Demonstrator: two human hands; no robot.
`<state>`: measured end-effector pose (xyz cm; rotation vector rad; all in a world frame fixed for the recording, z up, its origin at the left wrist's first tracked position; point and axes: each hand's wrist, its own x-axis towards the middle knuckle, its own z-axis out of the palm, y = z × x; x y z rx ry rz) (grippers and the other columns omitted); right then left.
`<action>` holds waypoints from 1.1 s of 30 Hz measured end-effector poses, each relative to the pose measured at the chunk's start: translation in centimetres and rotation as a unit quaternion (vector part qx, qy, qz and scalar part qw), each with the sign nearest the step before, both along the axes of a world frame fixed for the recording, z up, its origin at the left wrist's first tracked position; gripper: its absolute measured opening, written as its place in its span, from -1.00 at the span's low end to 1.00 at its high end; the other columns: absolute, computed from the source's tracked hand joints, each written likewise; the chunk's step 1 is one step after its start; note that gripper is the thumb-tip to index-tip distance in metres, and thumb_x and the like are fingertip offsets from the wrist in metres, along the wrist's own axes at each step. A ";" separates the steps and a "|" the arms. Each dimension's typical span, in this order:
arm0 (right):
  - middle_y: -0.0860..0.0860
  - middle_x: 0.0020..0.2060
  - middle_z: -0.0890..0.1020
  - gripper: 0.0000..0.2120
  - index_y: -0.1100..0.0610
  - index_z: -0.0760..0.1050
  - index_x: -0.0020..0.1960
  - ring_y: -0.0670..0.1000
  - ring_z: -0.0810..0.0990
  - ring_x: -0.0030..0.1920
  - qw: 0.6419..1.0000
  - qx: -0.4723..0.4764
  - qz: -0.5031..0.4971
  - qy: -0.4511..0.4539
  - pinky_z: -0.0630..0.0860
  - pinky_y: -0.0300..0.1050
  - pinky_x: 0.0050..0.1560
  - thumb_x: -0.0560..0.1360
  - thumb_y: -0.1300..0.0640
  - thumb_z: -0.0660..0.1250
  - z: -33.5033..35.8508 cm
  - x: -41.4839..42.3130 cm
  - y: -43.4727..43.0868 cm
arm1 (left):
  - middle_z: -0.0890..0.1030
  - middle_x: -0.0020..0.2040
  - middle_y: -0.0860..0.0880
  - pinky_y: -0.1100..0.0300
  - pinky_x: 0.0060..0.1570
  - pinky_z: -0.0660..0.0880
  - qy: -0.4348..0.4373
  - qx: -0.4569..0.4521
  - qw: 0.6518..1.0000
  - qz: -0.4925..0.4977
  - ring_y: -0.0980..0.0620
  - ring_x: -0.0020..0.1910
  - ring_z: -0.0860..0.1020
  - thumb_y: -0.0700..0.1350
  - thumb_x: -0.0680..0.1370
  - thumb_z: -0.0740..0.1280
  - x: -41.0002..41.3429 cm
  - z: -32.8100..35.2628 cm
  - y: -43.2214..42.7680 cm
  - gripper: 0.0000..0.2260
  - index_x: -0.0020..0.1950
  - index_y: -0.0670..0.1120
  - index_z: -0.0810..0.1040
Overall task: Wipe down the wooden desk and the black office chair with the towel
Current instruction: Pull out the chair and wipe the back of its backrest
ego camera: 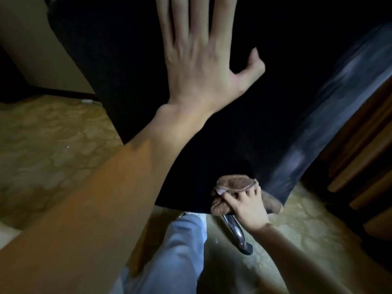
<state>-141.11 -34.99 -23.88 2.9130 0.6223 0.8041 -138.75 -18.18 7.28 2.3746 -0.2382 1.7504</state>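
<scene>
- On the back of the black office chair [286, 92], near its upper part, lies the left hand [201, 66]. Its palm is flat on the dark surface, the four fingers are straight and a little spread, and the thumb bends out to the side. This hand grasps nothing; it only presses on the chair.
- At the lower edge of the same chair back is the right hand [248, 206]. Its fingers are curled round the towel [233, 182] and grip it firmly.
- The towel is brown and bunched into a lump. Its upper part touches the chair's lower edge, and some folds come out on both sides of the right hand.
- The right side of the chair is blurred and shows a pale bluish shine.
- Just under the chair, below the right hand, a chrome base leg [235, 230] slants down toward the floor and ends in a black tip.
- Left of this chrome leg, also below the chair, is the person's leg in light blue trousers [176, 251].
- Under and around the chair is a carpet [53, 145] with a yellowish pattern.
- To the right of the chair stands brown wooden furniture [360, 145]; only a part is in view, and I cannot tell what piece it is.
- Behind the chair on the left is a beige wall [31, 39].
</scene>
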 end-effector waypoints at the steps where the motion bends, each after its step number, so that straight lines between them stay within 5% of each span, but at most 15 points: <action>1: 0.20 0.17 0.48 -0.52 -0.08 0.49 0.35 0.38 0.51 0.09 0.999 0.002 -0.007 0.033 0.38 0.47 0.24 0.44 0.12 0.31 -0.4 -0.2 0.2 | 0.55 0.30 -0.38 -0.35 0.46 0.24 -0.039 0.012 0.999 -0.033 -0.48 0.38 0.44 0.15 0.46 0.37 0.1 0.1 0.0 -0.32 0.40 -0.32 0.52; 3: 0.15 0.21 0.45 -0.50 -0.10 0.50 0.34 0.32 0.46 0.17 1.000 0.002 0.000 0.027 0.42 0.40 0.22 0.41 0.09 0.42 -0.3 -0.9 0.6 | 0.57 0.26 -0.38 -0.43 0.38 0.32 -0.045 0.008 0.997 -0.060 -0.50 0.34 0.46 0.11 0.41 0.41 -0.1 0.4 0.3 -0.35 0.35 -0.32 0.55; 7: 0.10 0.20 0.49 -0.35 -0.09 0.55 0.31 0.23 0.39 0.22 0.998 0.028 0.034 0.033 0.46 0.28 0.17 0.22 0.04 0.56 4.0 -2.1 -0.2 | 0.52 0.38 -0.30 -0.36 0.49 0.18 -0.062 0.013 0.997 -0.055 -0.39 0.45 0.39 0.12 0.41 0.40 -0.7 0.8 0.2 -0.33 0.43 -0.24 0.51; 11: 0.14 0.18 0.43 -0.34 -0.09 0.46 0.40 0.24 0.42 0.13 0.984 0.108 0.051 -0.131 0.39 0.17 0.10 0.30 0.11 0.41 9.5 -3.3 -0.7 | 0.37 0.50 -0.34 -0.28 0.56 0.10 -0.085 0.005 0.988 -0.130 -0.32 0.55 0.28 0.03 0.44 0.42 -1.6 -1.8 0.6 -0.30 0.52 -0.24 0.41; 16: 0.15 0.15 0.37 -0.43 -0.12 0.45 0.30 0.22 0.37 0.13 0.945 0.151 0.013 -0.291 0.32 0.14 0.08 0.33 0.13 0.51 14.8 -2.0 -0.9 | 0.30 0.55 -0.32 -0.23 0.57 0.14 0.061 0.093 0.977 -0.179 -0.27 0.57 0.26 -0.07 0.52 0.38 -3.9 -13.0 1.6 -0.41 0.56 -0.13 0.40; 21: 0.16 0.16 0.35 -0.36 -0.13 0.40 0.37 0.25 0.39 0.13 0.957 0.142 -0.036 -0.249 0.37 0.23 0.09 0.37 0.24 0.46 12.1 -0.2 0.0 | 0.22 0.57 -0.30 -0.25 0.56 0.13 0.152 0.082 0.981 -0.084 -0.27 0.57 0.21 -0.04 0.53 0.34 -1.6 -18.8 5.3 -0.32 0.63 -0.09 0.25; 26: 0.14 0.26 0.51 -0.44 -0.17 0.34 0.48 0.33 0.54 0.16 0.959 0.184 -0.036 -0.211 0.35 0.27 0.15 0.54 0.18 0.33 6.7 1.2 1.0 | 0.19 0.57 -0.33 -0.31 0.52 0.18 0.126 0.101 0.983 -0.086 -0.30 0.59 0.19 -0.06 0.56 0.31 0.2 -20.7 5.8 -0.34 0.65 -0.09 0.21; 30: 0.07 0.22 0.65 -0.42 -0.21 0.41 0.38 0.29 0.60 0.20 0.975 0.213 -0.016 -0.057 0.36 0.34 0.26 0.47 0.14 0.52 0.5 0.5 1.0 | 0.20 0.54 -0.30 -0.33 0.49 0.22 0.094 0.080 0.989 -0.084 -0.30 0.56 0.23 -0.07 0.55 0.33 0.9 -21.7 5.2 -0.37 0.61 -0.09 0.27; 33: 0.05 0.21 0.65 -0.57 -0.22 0.40 0.35 0.29 0.59 0.21 0.975 0.216 -0.042 0.012 0.37 0.27 0.28 0.54 0.02 0.41 -3.6 0.3 0.9 | 0.21 0.53 -0.28 -0.30 0.49 0.23 0.081 0.086 0.989 -0.087 -0.27 0.55 0.25 -0.07 0.54 0.34 1.3 -21.8 5.2 -0.37 0.60 -0.07 0.28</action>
